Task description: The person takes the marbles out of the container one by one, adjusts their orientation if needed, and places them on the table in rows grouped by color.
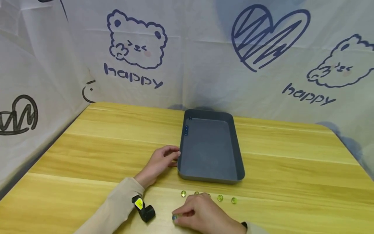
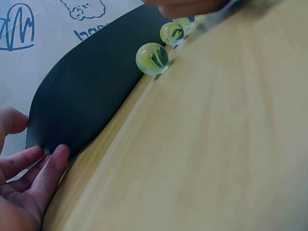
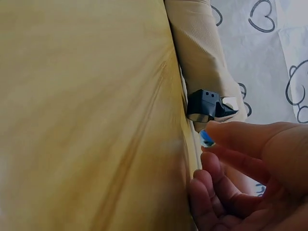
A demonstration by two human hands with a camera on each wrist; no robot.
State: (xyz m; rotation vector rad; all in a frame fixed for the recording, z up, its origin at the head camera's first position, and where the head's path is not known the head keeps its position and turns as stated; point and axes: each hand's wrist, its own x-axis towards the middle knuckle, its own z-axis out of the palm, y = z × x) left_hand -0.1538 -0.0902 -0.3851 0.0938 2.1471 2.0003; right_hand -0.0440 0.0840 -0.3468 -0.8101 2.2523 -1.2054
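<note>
Between thumb and index finger, my right hand pinches a clear marble with blue inside, low over the near part of the table. The same marble shows at the fingertips in the right wrist view. My left hand touches the outer left wall of a dark grey tray; in the left wrist view its fingertips rest against that wall. Along the tray's inner left side lie several blue marbles. A row of yellow-green marbles lies before the tray, partly hidden by my right hand.
The wooden table meets a white cloth backdrop with drawn bears and a heart. A black wrist camera sticks out from the left sleeve, close to the right hand.
</note>
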